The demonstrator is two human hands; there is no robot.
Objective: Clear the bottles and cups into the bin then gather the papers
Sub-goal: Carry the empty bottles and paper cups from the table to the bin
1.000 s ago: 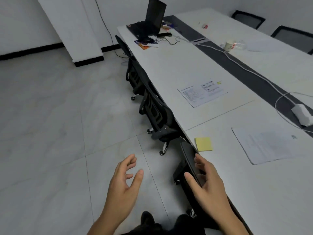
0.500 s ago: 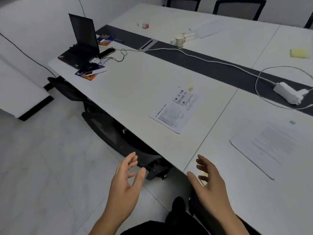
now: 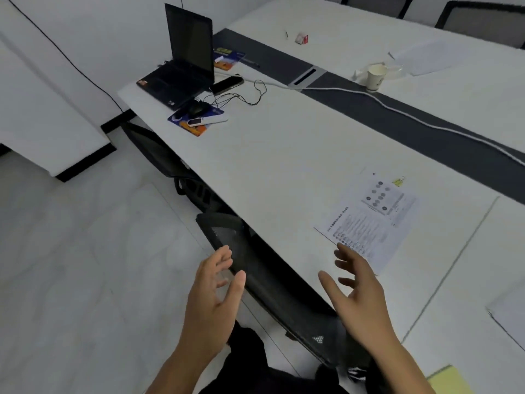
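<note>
1. Bench (image 3: 284, 155): long and white, with a dark strip down the middle. It runs from 7 o'clock to 1 o'clock and carries every item below.
2. Chair (image 3: 270, 280), 6 o'clock: black mesh, pushed in under the bench edge, likely to keep the walkway free.
3. Laptop (image 3: 184, 66), 11 o'clock: lid up, near the far corner, wires trailing beside it. Not part of the task.
4. Printed paper (image 3: 369, 220), 4 o'clock: lies flat near the bench's front edge. A second sheet (image 3: 511, 317) is cut off by the frame at 4 o'clock. Both are for the gathering step.
5. Left hand (image 3: 213, 294), 7 o'clock: over the floor and chair back, palm turned inward, fingers spread and loose, holding nothing.
6. Right hand (image 3: 360, 297), 5 o'clock: over the bench edge, fingertips just short of the printed paper, fingers relaxed and apart, empty. Both hands look poised to reach, not to grasp.
7. Cup (image 3: 375, 76), 1 o'clock: upright at the edge of the dark strip, well apart from both hands and not yet cleared.
8. Clear bottle (image 3: 396, 68), apparently on its side behind the cup; too blurred to be sure.
9. Bin: not in view.
</note>
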